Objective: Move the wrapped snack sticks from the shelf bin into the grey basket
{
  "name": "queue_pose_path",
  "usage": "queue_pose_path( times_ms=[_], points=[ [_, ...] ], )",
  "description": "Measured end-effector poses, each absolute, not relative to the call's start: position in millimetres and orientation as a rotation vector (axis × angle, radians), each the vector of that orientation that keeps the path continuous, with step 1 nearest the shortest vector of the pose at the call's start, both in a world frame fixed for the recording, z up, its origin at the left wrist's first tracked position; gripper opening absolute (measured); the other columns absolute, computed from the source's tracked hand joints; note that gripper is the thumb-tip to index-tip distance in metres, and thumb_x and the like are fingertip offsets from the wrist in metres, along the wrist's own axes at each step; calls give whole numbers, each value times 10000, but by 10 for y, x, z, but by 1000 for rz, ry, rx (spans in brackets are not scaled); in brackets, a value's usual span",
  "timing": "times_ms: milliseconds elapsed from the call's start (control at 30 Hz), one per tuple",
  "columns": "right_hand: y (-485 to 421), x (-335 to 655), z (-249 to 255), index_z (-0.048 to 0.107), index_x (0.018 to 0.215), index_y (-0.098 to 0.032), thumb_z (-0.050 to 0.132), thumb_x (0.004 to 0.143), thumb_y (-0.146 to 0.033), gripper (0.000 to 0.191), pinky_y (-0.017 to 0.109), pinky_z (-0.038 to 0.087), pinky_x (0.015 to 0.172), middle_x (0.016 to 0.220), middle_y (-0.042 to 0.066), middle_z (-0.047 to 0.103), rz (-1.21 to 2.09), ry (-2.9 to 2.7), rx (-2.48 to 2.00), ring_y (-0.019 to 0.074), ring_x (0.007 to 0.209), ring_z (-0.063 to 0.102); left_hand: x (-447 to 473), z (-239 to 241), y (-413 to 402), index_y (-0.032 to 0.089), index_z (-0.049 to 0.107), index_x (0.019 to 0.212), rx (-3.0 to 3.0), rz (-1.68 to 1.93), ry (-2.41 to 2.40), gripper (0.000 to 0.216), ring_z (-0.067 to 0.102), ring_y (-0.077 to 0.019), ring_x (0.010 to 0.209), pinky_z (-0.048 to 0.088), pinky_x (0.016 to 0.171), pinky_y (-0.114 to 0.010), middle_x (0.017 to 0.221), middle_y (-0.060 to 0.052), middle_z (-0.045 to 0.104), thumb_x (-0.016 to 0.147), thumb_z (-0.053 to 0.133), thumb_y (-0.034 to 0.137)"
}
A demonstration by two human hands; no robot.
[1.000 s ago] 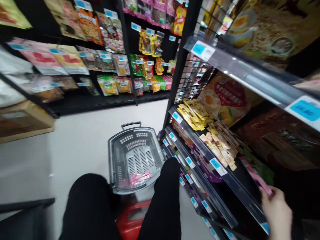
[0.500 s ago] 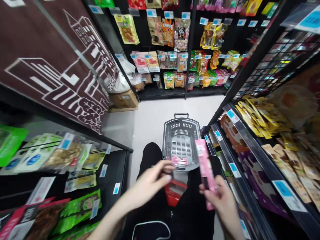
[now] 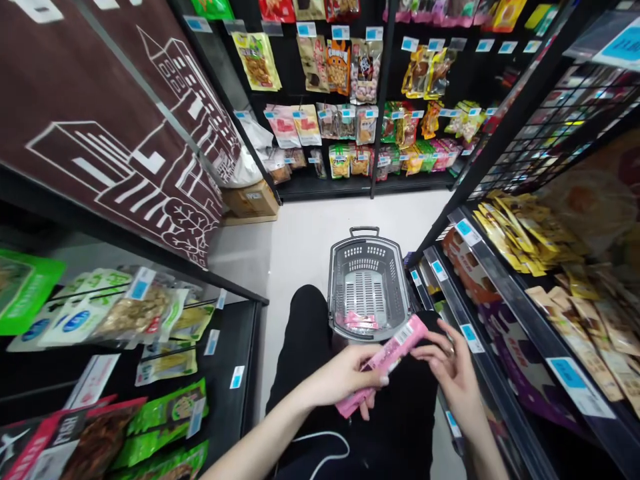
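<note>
A long pink packet (image 3: pixel 387 360) lies slanted between both my hands, above my black-trousered knees. My left hand (image 3: pixel 345 377) grips its lower end with fingers closed round it. My right hand (image 3: pixel 453 367) touches the upper end with its fingertips, fingers loosely curled. Just beyond, a grey shopping basket (image 3: pixel 369 267) stands on the pale floor with more pink packets (image 3: pixel 360 321) lying at its near end.
Black shelves line both sides: green and white snack bags (image 3: pixel 150 313) on the left, yellow and tan sachets (image 3: pixel 525 233) on the right. A rack of hanging snack bags (image 3: pixel 350 100) closes the aisle ahead. A cardboard box (image 3: pixel 250 199) sits on the floor at left.
The view swung from the right shelf to the aisle. My right hand brought the pink packet from the shelf to my lap, and my left hand took hold of its lower end.
</note>
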State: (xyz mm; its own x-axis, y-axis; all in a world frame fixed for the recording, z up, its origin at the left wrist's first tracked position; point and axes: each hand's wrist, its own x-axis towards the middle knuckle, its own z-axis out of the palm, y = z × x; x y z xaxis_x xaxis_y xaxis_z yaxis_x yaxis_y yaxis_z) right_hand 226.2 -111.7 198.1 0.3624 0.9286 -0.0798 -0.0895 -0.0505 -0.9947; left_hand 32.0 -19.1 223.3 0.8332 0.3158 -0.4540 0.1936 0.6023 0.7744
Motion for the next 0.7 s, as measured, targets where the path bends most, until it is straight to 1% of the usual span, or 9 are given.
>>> queue_pose_path(
  times_ms=[67, 133, 200, 267, 333, 400, 533, 600, 700],
  points=[
    [-1125, 2339, 2042, 420, 1267, -258, 587, 819, -370, 491, 362, 514, 822, 1048, 82, 642, 1065, -860, -1348, 211, 911, 651, 365, 2287, -211, 178, 538, 1073, 963, 1, 567, 402, 581, -81, 475, 481, 409, -175, 735, 17, 572, 715, 681, 293],
    [-1143, 2400, 2090, 538, 1173, -235, 619, 797, -353, 403, 341, 521, 816, 1019, 83, 668, 1096, -890, -1418, 223, 936, 643, 403, 2329, -234, 225, 500, 1159, 1002, -20, 566, 540, 604, -81, 501, 505, 433, -180, 846, -1, 590, 665, 717, 233],
    [-1169, 2447, 2111, 613, 1083, -229, 656, 766, -334, 338, 311, 541, 759, 999, 78, 684, 1071, -903, -1486, 216, 874, 657, 417, 2362, -250, 254, 475, 1173, 1055, 8, 576, 596, 623, -82, 533, 521, 457, -189, 980, -27, 586, 638, 732, 203],
    [-1195, 2480, 2106, 640, 1055, -235, 686, 736, -321, 334, 287, 555, 684, 948, 64, 701, 1022, -908, -1520, 201, 783, 668, 407, 2391, -254, 239, 475, 1147, 1129, 41, 579, 506, 639, -94, 568, 532, 484, -204, 1025, -47, 593, 690, 692, 233],
    [-1213, 2499, 2091, 659, 1030, -237, 712, 707, -304, 335, 278, 560, 633, 872, 50, 718, 1004, -929, -1528, 193, 708, 671, 382, 2418, -250, 210, 486, 1139, 1272, 41, 579, 375, 650, -114, 592, 535, 511, -218, 942, -51, 637, 785, 594, 274],
    [-1222, 2508, 2080, 667, 1021, -239, 723, 693, -287, 336, 276, 563, 620, 820, 37, 727, 1008, -951, -1523, 192, 681, 673, 359, 2436, -244, 202, 497, 1167, 1523, 46, 597, 345, 664, -144, 655, 539, 574, -243, 885, -52, 669, 830, 529, 270],
    [-1225, 2513, 2068, 673, 1012, -250, 722, 695, -263, 321, 248, 557, 600, 810, 18, 733, 968, -969, -1550, 174, 656, 673, 366, 2411, -255, 201, 502, 1205, 2002, 124, 604, 436, 637, -216, 932, 508, 786, -300, 1095, -83, 648, 781, 593, 246],
    [-1231, 2510, 2052, 670, 1013, -252, 713, 705, -260, 311, 239, 552, 602, 828, 16, 732, 940, -968, -1578, 164, 653, 670, 389, 2372, -270, 177, 510, 1200, 2113, 126, 589, 418, 639, -216, 926, 509, 771, -288, 1104, -90, 647, 798, 573, 270],
    [-1239, 2490, 2006, 669, 1001, -235, 709, 707, -262, 297, 246, 548, 611, 831, 27, 727, 909, -944, -1593, 169, 667, 669, 412, 2311, -285, 176, 529, 1194, 2237, 173, 574, 344, 648, -201, 920, 507, 755, -276, 1111, -83, 655, 869, 465, 265]
  ],
)
